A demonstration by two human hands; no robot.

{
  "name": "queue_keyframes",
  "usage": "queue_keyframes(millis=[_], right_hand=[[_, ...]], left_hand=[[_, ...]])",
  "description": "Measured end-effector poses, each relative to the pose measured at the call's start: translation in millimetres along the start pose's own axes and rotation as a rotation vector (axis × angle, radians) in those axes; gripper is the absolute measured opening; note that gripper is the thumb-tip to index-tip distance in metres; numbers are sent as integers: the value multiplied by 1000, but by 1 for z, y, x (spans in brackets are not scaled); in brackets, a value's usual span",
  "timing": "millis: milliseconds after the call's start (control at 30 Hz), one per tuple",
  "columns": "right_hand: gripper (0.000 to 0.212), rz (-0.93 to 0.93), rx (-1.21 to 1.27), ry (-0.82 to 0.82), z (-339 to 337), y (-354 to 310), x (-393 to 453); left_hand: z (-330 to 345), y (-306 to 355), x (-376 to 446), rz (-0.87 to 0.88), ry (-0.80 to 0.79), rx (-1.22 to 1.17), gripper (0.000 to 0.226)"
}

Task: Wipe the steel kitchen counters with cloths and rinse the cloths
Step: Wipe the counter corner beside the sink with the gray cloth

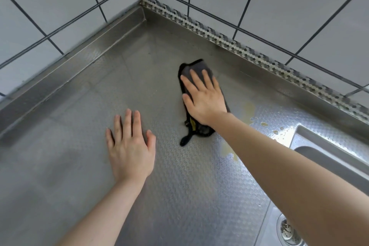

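The right hand lay flat on a folded dark grey cloth, fingers straight and spread, pressing it against the steel counter rather than gripping it. The cloth sat near the inner corner of the counter, its far end pointing toward the tiled wall; a bit of yellow showed at its near end, where a dark loop trailed onto the steel. The left hand rested palm down on the bare embossed surface just beside the cloth, fingers extended, holding nothing. To the right of the cloth, a yellowish spill and scattered droplets lay on the counter beside the rim of the sink. The sink's drain strainer showed at the lower right, past the right forearm.
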State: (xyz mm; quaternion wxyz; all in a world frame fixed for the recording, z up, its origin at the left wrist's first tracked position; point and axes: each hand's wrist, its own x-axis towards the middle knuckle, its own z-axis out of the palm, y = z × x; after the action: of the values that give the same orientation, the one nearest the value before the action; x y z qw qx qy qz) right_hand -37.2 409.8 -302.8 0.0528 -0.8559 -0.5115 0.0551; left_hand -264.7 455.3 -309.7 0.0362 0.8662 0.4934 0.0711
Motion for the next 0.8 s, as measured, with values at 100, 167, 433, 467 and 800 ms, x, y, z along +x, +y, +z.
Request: queue_keyframes(millis=[100, 167, 433, 467, 800], right_hand=[[56, -244, 17, -13, 3, -4, -35], [56, -282, -6, -28, 2, 3, -36], [68, 465, -56, 20, -6, 44, -16], [69, 501, -63, 30, -7, 48, -23], [74, 297, -57, 21, 1, 42, -54]], left_hand=[[-1, 1, 0, -4, 1, -6, 60], [-2, 1, -1, -5, 6, -11, 60], [0, 0, 1, -2, 15, -19, 61], [0, 0, 1, -2, 14, -24, 61], [1, -1, 0, 6, 27, -43, 60]])
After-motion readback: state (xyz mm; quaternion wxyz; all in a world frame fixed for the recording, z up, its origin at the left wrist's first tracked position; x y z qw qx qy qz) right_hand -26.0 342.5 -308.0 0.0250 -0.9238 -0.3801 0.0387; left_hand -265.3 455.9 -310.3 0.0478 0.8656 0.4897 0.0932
